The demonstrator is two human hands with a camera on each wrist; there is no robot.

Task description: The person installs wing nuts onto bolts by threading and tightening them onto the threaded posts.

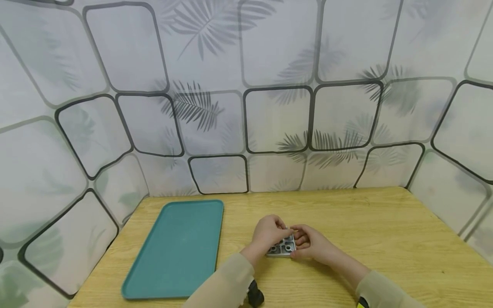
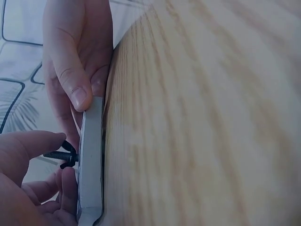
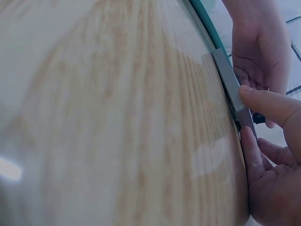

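Observation:
A square silver metal plate (image 1: 286, 248) with a recessed, ribbed upper face and round holes lies on the table between the two hands. From its face a black threaded bolt (image 2: 55, 156) stands up, carrying a black wing nut (image 2: 70, 154). My left hand (image 1: 267, 234) reaches over the plate, thumb and finger pinching the wing nut's wings. The right hand (image 1: 313, 244) grips the plate's right side, its thumb on the edge, also visible in the right wrist view beside the plate (image 3: 229, 80). In the head view the left hand hides the bolt.
A teal rectangular tray (image 1: 177, 250) lies on the left part of the wooden table (image 1: 366, 222). Behind the table hangs a patterned curtain (image 1: 277, 119), which also runs along both sides. Black wrist gear (image 1: 255, 294) shows at the left sleeve.

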